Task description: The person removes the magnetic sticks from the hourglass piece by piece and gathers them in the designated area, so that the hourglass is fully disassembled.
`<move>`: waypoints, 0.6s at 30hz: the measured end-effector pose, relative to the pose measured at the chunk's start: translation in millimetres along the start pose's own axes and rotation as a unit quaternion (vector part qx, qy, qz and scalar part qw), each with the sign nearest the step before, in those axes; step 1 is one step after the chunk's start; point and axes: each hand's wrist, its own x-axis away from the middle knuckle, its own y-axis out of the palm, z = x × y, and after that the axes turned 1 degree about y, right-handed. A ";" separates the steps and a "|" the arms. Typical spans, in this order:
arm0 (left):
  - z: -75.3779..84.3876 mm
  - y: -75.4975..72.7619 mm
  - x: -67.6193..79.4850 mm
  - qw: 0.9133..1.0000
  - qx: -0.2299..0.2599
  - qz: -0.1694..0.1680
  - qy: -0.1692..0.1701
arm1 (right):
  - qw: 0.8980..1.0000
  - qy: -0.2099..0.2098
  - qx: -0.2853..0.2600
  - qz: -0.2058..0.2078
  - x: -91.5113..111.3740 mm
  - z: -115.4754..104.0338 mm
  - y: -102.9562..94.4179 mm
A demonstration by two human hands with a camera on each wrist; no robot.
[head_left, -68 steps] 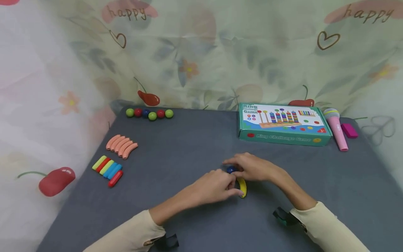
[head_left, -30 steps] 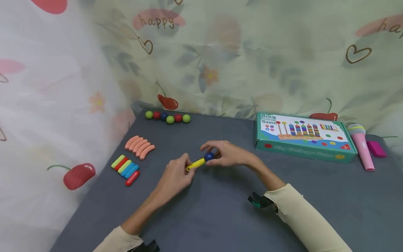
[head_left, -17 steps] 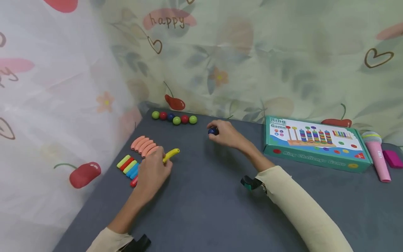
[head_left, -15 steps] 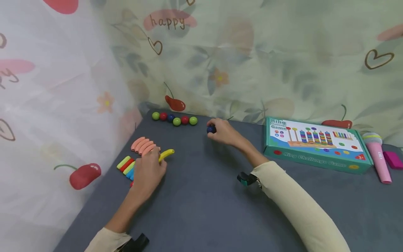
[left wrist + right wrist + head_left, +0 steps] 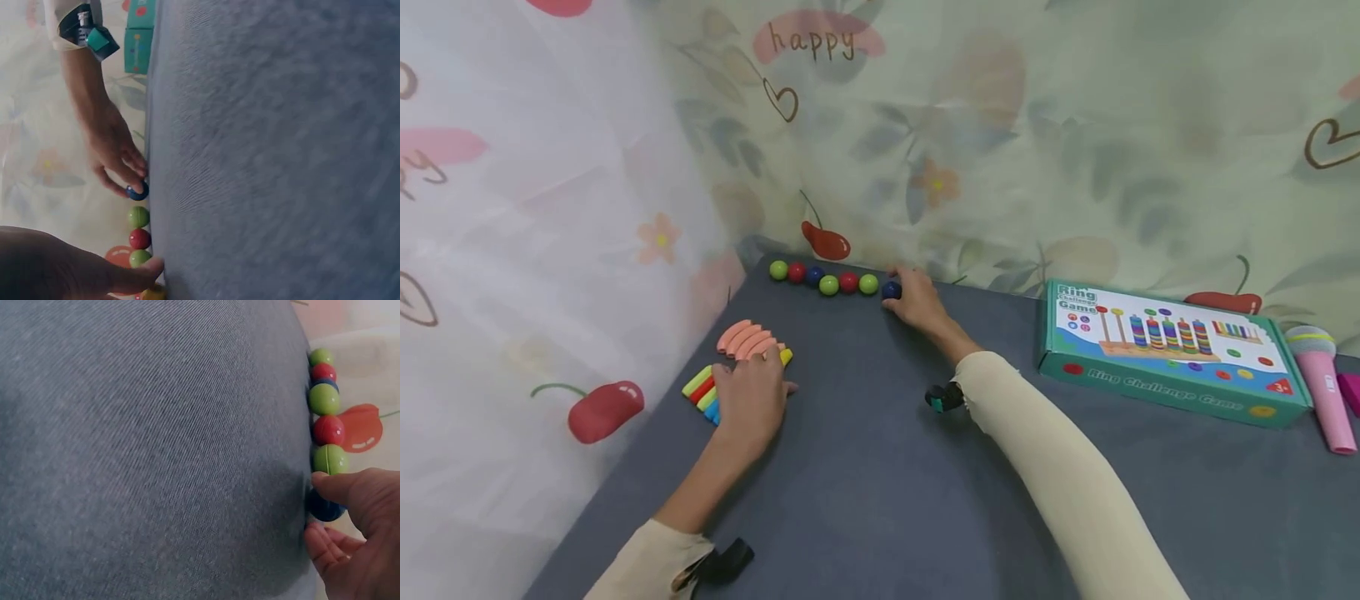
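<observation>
My right hand (image 5: 921, 302) pinches a glossy dark blue ball (image 5: 891, 290) between thumb and fingers at the table's back edge. That ball is at the right end of a row of green, red and blue balls (image 5: 848, 282), close to the last green ball (image 5: 331, 459). On the left, my left hand (image 5: 751, 396) is over a yellow toy banana (image 5: 786, 357), mostly hidden beneath the fingers. Its thumb (image 5: 147, 270) sticks out, apart from the banana's visible end. Curved pink toy sausages (image 5: 743, 338) lie just beyond the fingers.
Coloured sticks (image 5: 702, 387) lie left of the left hand, partly covered by it. A green Ring Challenge Game box (image 5: 1172, 358) is at the back right, beside a pink toy microphone (image 5: 1326, 392) and a magenta block (image 5: 1351, 392). Patterned cloth hangs behind the grey table (image 5: 850, 483).
Both hands parted from mid-table. The left carried the banana to the sausages, and its thumb has spread away. The right carried the blue ball back and left to the row's end. The view turned left.
</observation>
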 end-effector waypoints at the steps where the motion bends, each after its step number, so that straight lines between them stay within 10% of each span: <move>1: 0.4 -0.7 -1.9 1.000 0.002 -0.003 0.001 | 1.000 0.004 0.000 0.005 0.2 0.7 -1.3; 18: -6.7 -2.9 -10.2 1.000 0.020 -0.018 -0.013 | 0.999 0.036 0.002 -0.004 5.8 6.5 -3.4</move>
